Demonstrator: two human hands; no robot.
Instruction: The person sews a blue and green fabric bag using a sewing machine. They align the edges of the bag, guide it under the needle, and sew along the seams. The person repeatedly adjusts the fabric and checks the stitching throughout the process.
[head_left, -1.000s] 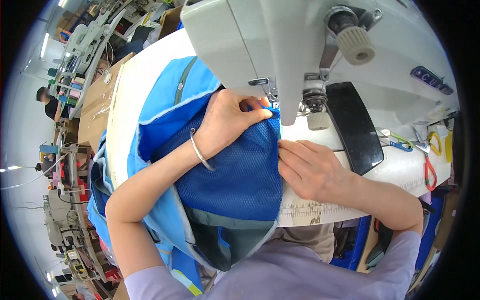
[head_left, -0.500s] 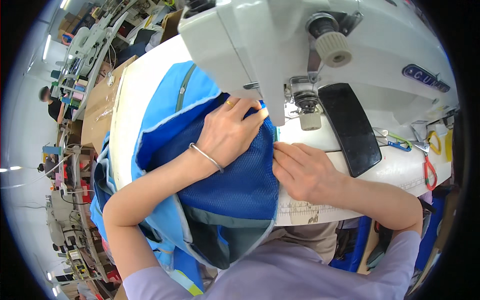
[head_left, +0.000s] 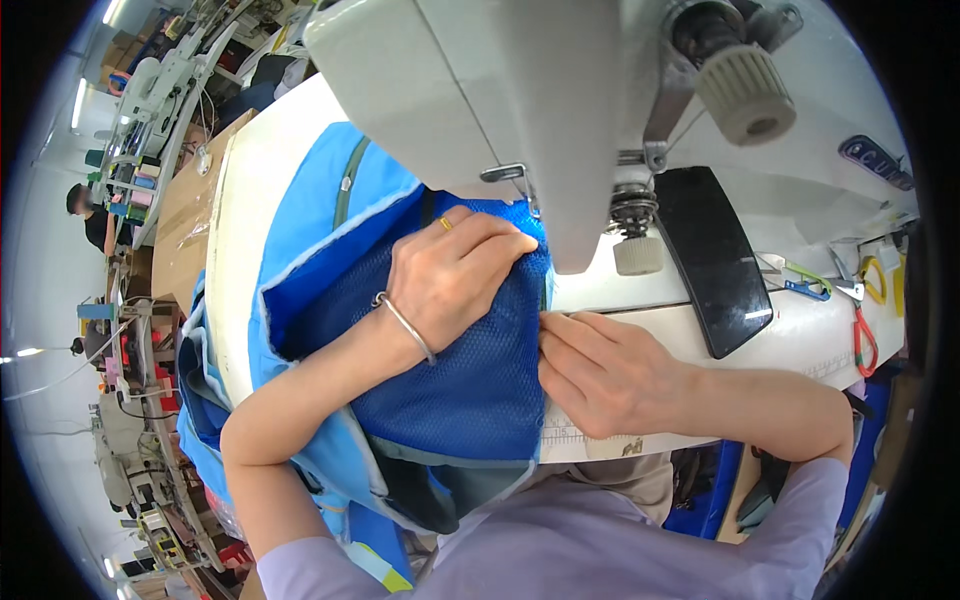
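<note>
Blue mesh fabric, part of a light-blue garment with pale edging, lies spread on the white sewing table, its far edge tucked under the head of the white sewing machine. On it the left hand rests flat, fingers together and pressed down near the needle area, which the machine head hides. At the mesh's right edge the right hand has its fingers curled close and fingertips pinching or pressing the seam; I cannot tell which. To feed well, the left hand should probably keep the layers flat without stretching the mesh, while the right holds the edge aligned and both stay clear of the needle. A black phone and red-handled scissors lie to the right.
</note>
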